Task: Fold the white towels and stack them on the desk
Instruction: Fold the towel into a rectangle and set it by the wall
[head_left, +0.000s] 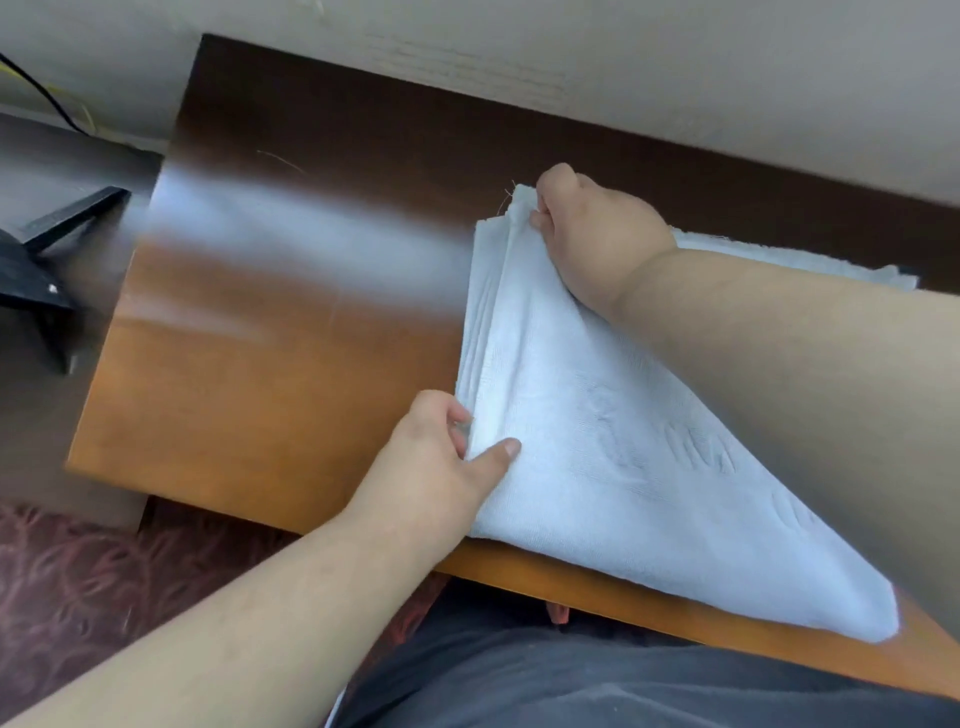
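1. We see a white towel (613, 431) spread over the right half of a wooden desk (249, 374), its near corner hanging past the desk's front edge.
2. Our left hand (441, 457) pinches the towel's left edge near the front of the desk, thumb on top and fingers tucked under the layered fabric.
3. Our right hand (587, 228) is closed around the same edge at the far corner, lifting it slightly off the surface.
4. Several layers show along that left edge, stacked one upon another.
5. More white cloth (779, 260) lies flat behind our right forearm, near the wall; we cannot tell whether it is a separate towel.
6. A black stand (36, 270) sits blurred at the left, beside the desk.
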